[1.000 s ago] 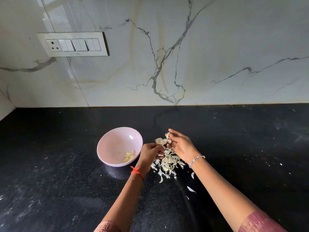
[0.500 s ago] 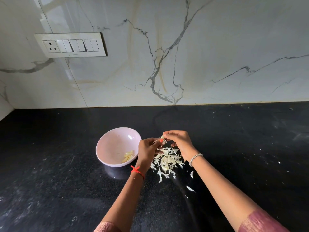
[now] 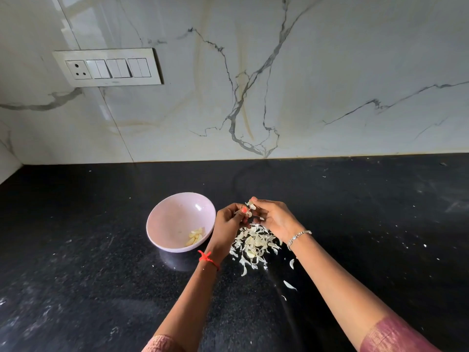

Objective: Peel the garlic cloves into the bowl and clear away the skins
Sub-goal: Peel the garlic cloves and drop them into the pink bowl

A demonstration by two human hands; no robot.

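Observation:
A pale pink bowl (image 3: 175, 219) stands on the black counter with several peeled garlic cloves (image 3: 196, 236) lying in its near right side. Right of the bowl lies a heap of white garlic skins (image 3: 253, 243). My left hand (image 3: 228, 224) and my right hand (image 3: 275, 217) meet just above the heap, fingertips pinching a small garlic clove (image 3: 250, 207) with skin on it. Most of the clove is hidden by the fingers.
A few stray skins (image 3: 289, 284) lie nearer to me on the black counter (image 3: 101, 288). A marble backsplash rises behind, with a switch panel (image 3: 107, 67) at the upper left. White specks dot the counter at the right.
Both hands have lifted slightly off the skin heap and come together; the fingertips now pinch one clove between them. The bowl and the heap have not moved.

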